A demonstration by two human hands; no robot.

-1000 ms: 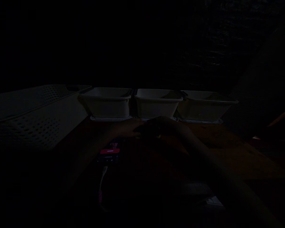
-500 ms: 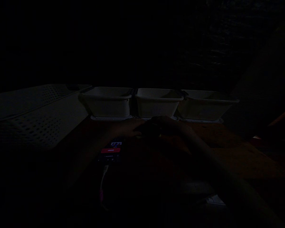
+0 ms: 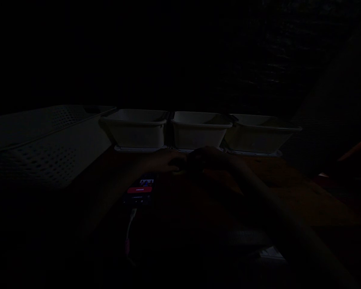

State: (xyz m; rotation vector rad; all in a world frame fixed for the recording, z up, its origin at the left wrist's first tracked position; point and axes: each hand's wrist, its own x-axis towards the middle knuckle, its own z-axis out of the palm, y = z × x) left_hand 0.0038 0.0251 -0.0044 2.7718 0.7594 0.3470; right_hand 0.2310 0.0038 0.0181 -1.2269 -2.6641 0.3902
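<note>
The scene is very dark. My left hand (image 3: 167, 160) is in front of the middle white bin (image 3: 198, 134), its fingers curled inward. My right hand (image 3: 209, 155) comes in from the right, bent over close beside it. Between and under the fingers is something dark with a small pale yellowish edge; its kind cannot be made out. A lit smartphone (image 3: 139, 190) lies on the wooden table (image 3: 276, 176) below my left wrist. Its screen shows a red button and a small picture, and a white charging cable (image 3: 130, 224) runs from its lower end.
Two more white bins stand in the same row, a left bin (image 3: 138, 134) and a right bin (image 3: 258, 138). A large white perforated basket (image 3: 87, 140) takes up the left side. A pale flat item (image 3: 270, 253) lies near my right forearm. Part of a person's limb seems to show at far right.
Both hands stay in front of the middle bin, and their fingers have shifted slightly around the dark thing. The bins, basket and phone keep their places.
</note>
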